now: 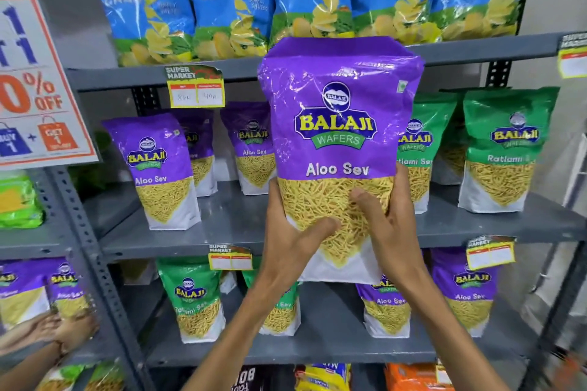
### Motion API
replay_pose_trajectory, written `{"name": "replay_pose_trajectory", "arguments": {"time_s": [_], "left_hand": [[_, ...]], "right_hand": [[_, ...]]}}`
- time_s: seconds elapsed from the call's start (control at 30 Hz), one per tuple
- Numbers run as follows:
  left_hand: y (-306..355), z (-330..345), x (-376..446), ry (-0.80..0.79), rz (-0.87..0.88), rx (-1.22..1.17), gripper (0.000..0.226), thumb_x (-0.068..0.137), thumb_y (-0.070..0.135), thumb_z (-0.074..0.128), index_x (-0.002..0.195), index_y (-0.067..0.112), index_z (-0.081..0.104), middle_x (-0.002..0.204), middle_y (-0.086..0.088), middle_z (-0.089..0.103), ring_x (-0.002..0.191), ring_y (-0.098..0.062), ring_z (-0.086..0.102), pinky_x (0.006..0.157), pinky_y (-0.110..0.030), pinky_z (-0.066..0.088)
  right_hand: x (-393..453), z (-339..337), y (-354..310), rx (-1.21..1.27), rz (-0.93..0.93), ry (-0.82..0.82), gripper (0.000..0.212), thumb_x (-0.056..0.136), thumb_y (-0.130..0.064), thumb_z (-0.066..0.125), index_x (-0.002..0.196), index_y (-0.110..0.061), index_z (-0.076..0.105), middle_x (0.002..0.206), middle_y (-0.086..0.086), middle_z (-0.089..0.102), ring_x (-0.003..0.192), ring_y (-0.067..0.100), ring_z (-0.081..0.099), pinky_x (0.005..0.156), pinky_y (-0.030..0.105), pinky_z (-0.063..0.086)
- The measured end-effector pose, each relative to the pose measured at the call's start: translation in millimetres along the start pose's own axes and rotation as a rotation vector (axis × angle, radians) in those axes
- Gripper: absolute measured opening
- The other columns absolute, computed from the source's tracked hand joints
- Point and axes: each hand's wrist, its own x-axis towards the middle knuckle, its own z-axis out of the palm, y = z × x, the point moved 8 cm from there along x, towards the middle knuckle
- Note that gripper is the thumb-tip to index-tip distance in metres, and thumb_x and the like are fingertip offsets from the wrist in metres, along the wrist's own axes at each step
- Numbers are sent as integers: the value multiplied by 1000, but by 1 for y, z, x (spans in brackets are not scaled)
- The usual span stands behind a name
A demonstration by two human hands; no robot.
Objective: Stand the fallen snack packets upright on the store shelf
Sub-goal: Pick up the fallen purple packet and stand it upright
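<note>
So, left hand [286, 241] and right hand [392, 232] each have a grip closed on the lower half of a purple Aloo Sev packet [340, 124], held upright in front of the middle shelf [235, 225], between standing purple and green packets.

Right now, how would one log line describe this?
holding | both hands grip purple Aloo Sev packet upright | before middle shelf

We see two bare forearms and hands, the left hand [293, 241] and right hand [392, 228], with no sleeves, rings or watch (short, unpainted nails on the thumbs).
</note>
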Motion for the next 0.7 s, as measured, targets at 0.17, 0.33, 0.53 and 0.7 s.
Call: {"name": "replay_pose_trajectory", "arguments": {"time_s": [0.17,0.33,0.53,0.7], "left_hand": [[0,2,-3,7,-5,-21,79,68,-9,75,136,15,45,110,-3,76,97,-16,75,78,-26,60],[-31,-18,7,73,-49,-23,78,60,-9,77,131,9,48,100,-3,76,89,-15,75,73,-27,60],[-98,-66,52,116,-237,87,79,43,-5,91,114,8,61,102,-11,78,89,-26,75,78,-43,63],[-126,-112,101,133,-335,147,72,43,-7,93,106,16,68,104,-11,79,88,-25,74,84,-44,62]], "right_hand": [[-1,-1,2,27,33,-58,57,93,-19,60,142,-37,37,134,-31,53,128,-10,47,104,13,39],[-1,12,36,63,151,-442,72,92,-5,67,149,-24,28,136,-29,55,131,-6,50,102,12,42],[20,33,141,45,304,-350,78,73,5,81,138,-13,43,130,11,66,115,17,65,98,36,54],[51,87,196,49,310,-235,72,73,17,75,136,1,44,115,8,66,95,0,68,82,23,55]]}}
